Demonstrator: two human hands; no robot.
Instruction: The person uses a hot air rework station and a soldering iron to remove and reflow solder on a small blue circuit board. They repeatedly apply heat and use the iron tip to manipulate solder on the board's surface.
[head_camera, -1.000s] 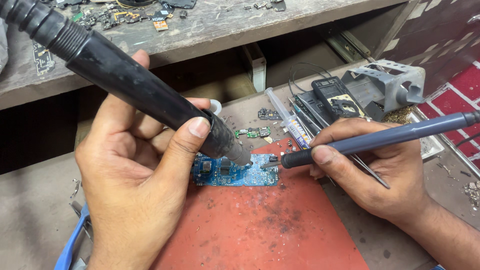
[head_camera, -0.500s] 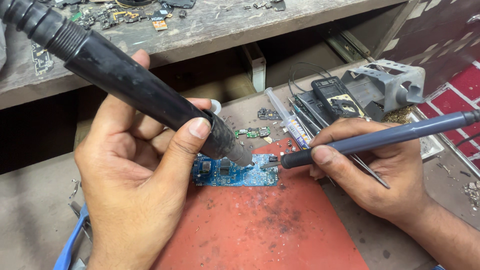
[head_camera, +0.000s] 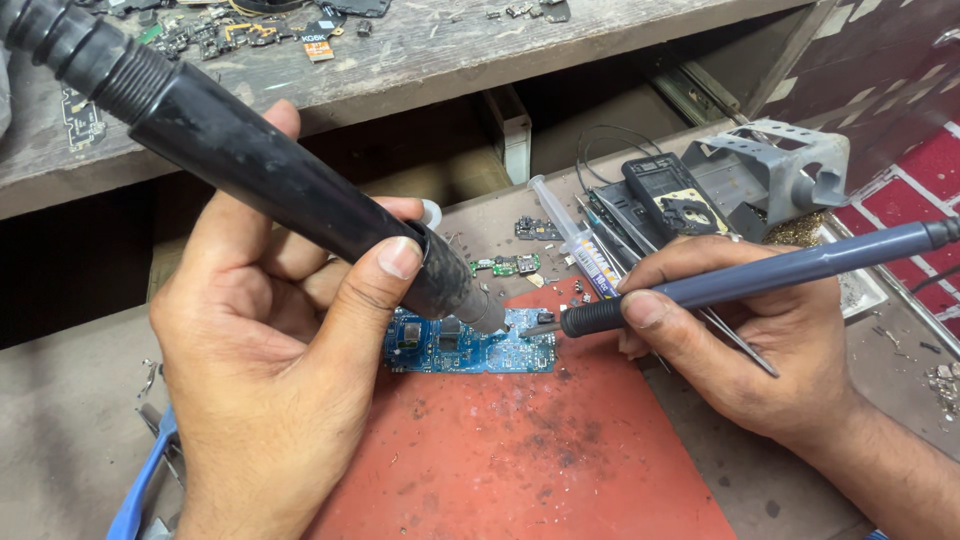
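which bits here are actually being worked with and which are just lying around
In use: left hand holding hot-air wand; right hand holding soldering iron; blue board; red mat.

Lying about: syringe, small green board, grey stand, blue-handled pliers, shelf scraps.

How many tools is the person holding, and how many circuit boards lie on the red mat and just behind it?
Handheld tools: 2 (black hot-air wand, blue-grey soldering iron)
Circuit boards: 2 (blue board, small green board)
Total: 4
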